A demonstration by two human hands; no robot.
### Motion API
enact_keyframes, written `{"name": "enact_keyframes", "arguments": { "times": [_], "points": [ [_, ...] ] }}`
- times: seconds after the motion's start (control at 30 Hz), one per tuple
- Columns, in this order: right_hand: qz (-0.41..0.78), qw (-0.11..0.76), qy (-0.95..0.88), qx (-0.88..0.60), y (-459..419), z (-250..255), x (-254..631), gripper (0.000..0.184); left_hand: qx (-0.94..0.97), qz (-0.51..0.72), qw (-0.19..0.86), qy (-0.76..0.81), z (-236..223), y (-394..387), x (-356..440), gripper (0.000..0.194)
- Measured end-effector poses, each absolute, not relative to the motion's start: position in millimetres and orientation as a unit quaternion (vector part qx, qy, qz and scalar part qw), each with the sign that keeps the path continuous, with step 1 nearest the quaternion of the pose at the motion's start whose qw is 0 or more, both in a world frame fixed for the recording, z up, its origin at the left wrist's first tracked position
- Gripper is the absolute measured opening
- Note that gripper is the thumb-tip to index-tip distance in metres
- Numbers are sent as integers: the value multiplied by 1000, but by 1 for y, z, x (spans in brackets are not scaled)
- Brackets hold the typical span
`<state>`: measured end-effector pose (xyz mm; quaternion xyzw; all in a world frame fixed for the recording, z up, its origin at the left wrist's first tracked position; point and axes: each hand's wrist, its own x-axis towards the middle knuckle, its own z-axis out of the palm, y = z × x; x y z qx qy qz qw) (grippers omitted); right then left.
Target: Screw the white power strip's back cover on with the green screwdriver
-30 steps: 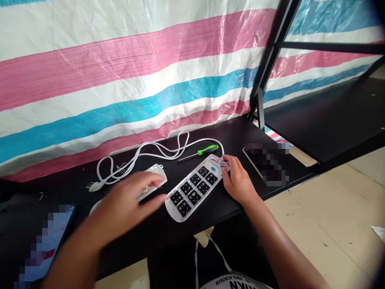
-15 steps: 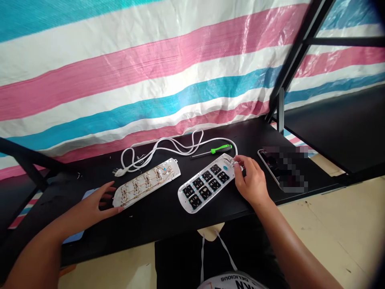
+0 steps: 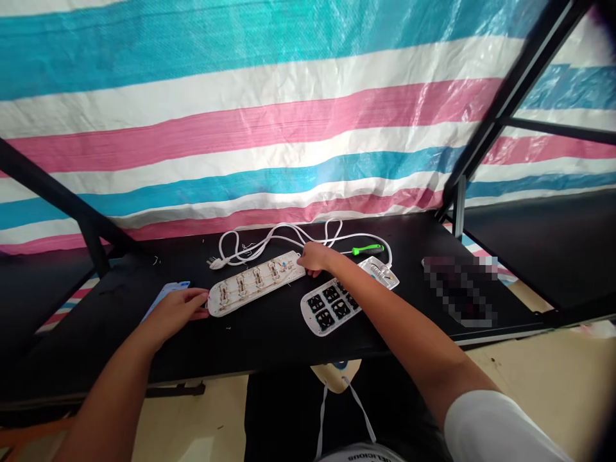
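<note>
A striped sheet (image 3: pixel 240 131) is hanging behind a black table (image 3: pixel 269 346). White cable (image 3: pixel 264 242) is looping along the far side. The contact panel (image 3: pixel 250 285) is lying left of the socket panel (image 3: pixel 332 308). The left hand (image 3: pixel 180 308), nearly closed, is pinching the contact panel's left end; the right hand (image 3: pixel 315 256), fingers curled, is gripping its right end. A green-handled screwdriver (image 3: pixel 368 249) is resting beyond the socket panel.

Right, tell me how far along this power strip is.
Looks done: opening it, contact half and socket half being apart. In hand: the contact half, left hand and right hand at its ends. Perhaps left: closing it; the halves are unjoined, the screwdriver unheld.
</note>
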<state>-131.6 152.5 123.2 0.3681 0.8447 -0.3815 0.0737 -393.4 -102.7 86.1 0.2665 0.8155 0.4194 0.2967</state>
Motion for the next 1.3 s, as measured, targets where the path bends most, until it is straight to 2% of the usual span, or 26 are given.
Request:
{"name": "enact_keyframes", "arguments": {
  "times": [0.13,0.3,0.43,0.6,0.73,0.87,1.0,1.3],
  "points": [
    [-419,81,820,382,156,111,-132,20,226,436,329,807,83,-106,-396,23],
    [-485,56,789,374,153,103,-125,24,222,439,341,801,85,-107,-395,21],
    [-534,6,764,364,152,98,-120,18,226,450,343,793,88,-110,-390,30],
    [-584,-68,736,336,149,102,-113,33,238,482,335,774,94,-116,-377,40],
    [-604,-97,721,325,148,105,-109,25,236,499,322,769,92,-120,-372,51],
    [-610,-123,717,313,151,111,-100,16,249,518,322,752,88,-123,-372,65],
    [-602,-142,727,298,155,122,-85,15,250,532,326,740,88,-121,-368,71],
    [-511,-210,779,298,159,126,-47,14,320,546,317,706,93,-109,-341,57]
  ]
}}
